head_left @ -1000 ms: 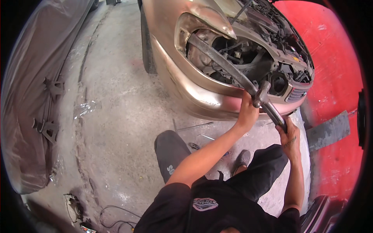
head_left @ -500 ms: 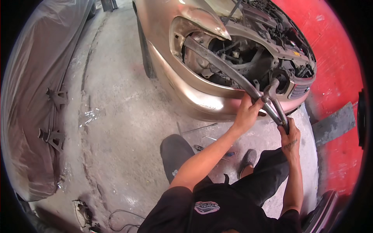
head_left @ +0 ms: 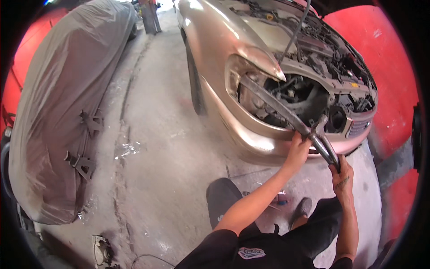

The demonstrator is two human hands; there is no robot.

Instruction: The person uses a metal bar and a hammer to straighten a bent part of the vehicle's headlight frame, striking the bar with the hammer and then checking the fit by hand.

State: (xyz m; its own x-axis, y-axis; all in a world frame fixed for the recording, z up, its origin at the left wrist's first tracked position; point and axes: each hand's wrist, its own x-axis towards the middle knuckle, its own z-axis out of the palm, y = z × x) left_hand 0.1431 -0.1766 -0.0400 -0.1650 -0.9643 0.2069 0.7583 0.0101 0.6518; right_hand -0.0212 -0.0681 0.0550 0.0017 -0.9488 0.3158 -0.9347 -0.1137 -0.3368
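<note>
A long, slightly curved metal pry bar (head_left: 278, 106) reaches from the headlight opening (head_left: 251, 101) of a gold car (head_left: 215, 49) down toward me. My left hand (head_left: 298, 150) is closed around the bar from below, close to the bumper (head_left: 264, 140). My right hand (head_left: 343, 175) is closed at the bar's near end, together with the handle of a hammer (head_left: 320, 127). The hammer lies along the bar, its head just beyond my left hand. The bar's far tip is hidden inside the opening, behind the fender's edge.
The engine bay (head_left: 320, 49) is exposed, with a prop rod (head_left: 295, 31) standing up. A covered car (head_left: 67, 89) stands at left, with jack stands (head_left: 83, 166) beside it. Tools (head_left: 280, 197) lie on the floor near my feet. A red wall (head_left: 389, 67) rises at right.
My view has shifted up and left, so the car and my hands sit lower and farther right in the picture. Both hands keep their grip; the bar still reaches into the opening.
</note>
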